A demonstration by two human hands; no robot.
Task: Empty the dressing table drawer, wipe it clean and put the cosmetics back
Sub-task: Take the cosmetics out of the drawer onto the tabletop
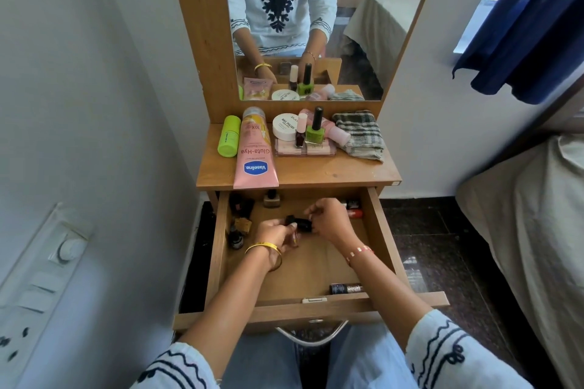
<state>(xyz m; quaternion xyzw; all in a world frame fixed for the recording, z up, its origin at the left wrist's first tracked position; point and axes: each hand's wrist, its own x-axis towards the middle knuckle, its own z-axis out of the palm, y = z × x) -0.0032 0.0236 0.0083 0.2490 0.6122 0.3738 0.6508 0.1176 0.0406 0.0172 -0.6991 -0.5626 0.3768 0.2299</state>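
The wooden drawer (382, 230) stands pulled out below the table top. My left hand (274, 232) and my right hand (328, 219) meet over its middle, both closed on a small black bottle (300, 223). Several small dark bottles (240, 221) lie along the drawer's left side. A brown nail polish (272, 198) stands at the back, red-tipped tubes (354, 208) lie at the back right, and a dark glitter tube (346, 288) lies at the front right. On the table top are a pink Vaseline tube (255, 155), a green bottle (228, 139), a white jar (285, 126), a green nail polish (315, 129) and a checked cloth (360, 134).
A mirror (363, 9) rises behind the table top. A wall with a switch panel (47, 265) is close on the left. A bed (531, 215) is on the right, with dark floor between it and the drawer. The drawer's metal handle (311, 335) is near my knees.
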